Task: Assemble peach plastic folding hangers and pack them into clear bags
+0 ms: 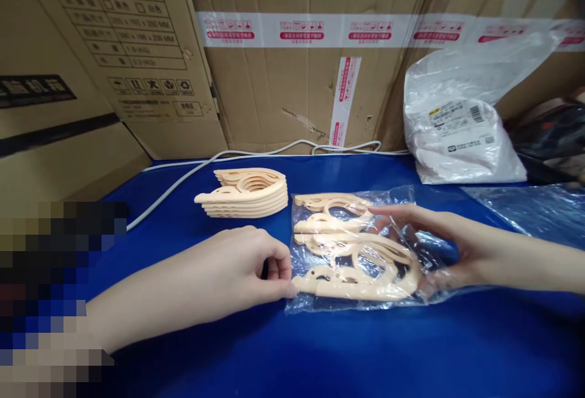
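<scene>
A clear plastic bag (301, 303) lies flat on the blue table, with beige folded plastic hangers (365, 291) inside it in two groups, one behind the other. At its near left corner, my left hand (247, 267) pinches the bag's edge between thumb and fingers, beside the tip of the nearer hangers. My right hand (439, 239) curls around the bag's right side, thumb at the near hangers and fingers reaching to the far ones. Behind my left hand stands a neat stack of the same hangers (247, 197), unbagged and touched by neither hand.
Cardboard boxes (274, 93) wall off the back and left of the blue table (320, 355). A white cable (178, 188) runs along the back. A stuffed white plastic bag (461, 136) sits back right, near another clear plastic sheet (530, 212) and dark, blurred items.
</scene>
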The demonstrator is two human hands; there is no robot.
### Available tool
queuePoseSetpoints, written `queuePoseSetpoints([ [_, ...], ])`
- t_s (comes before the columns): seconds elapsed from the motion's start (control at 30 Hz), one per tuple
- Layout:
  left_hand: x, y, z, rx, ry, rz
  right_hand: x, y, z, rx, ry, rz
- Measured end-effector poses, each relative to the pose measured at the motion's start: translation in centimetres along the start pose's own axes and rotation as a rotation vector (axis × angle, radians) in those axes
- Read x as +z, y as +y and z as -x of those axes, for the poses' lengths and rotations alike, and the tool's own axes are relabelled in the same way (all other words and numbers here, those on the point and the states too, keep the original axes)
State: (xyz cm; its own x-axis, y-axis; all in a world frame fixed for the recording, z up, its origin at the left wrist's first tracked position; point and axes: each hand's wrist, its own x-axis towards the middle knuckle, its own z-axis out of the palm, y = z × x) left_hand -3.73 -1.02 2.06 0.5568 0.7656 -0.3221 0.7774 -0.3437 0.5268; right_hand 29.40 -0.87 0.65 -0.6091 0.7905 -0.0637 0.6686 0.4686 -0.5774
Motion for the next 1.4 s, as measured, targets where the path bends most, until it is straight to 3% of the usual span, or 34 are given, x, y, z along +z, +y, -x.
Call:
queuePoseSetpoints([
  [0.1,-0.1,0.0,0.0,-0.03,-0.022,0.032,0.5,0.0,-0.8,-0.056,-0.004,-0.077],
  [0.3,0.1,-0.2,0.0,-0.127,-0.061,0.134,0.3,0.4,-1.0,-0.039,-0.046,-0.155],
  [0.5,0.1,0.0,0.0,-0.133,-0.089,0.226,1.3,-0.6,-1.2,-0.049,0.032,-0.149],
  [0.93,0.0,0.9,-0.1,-0.152,-0.061,0.174,1.8,-1.0,-1.2,-0.04,0.139,-0.163],
  [1.2,0.4,0.6,0.0,-0.096,-0.061,0.177,1.6,-1.1,-1.0,-0.091,0.146,0.041],
  [1.4,0.5,0.4,-0.2,-0.086,0.052,0.039,1.9,-1.2,-1.7,-0.122,0.192,0.097],
])
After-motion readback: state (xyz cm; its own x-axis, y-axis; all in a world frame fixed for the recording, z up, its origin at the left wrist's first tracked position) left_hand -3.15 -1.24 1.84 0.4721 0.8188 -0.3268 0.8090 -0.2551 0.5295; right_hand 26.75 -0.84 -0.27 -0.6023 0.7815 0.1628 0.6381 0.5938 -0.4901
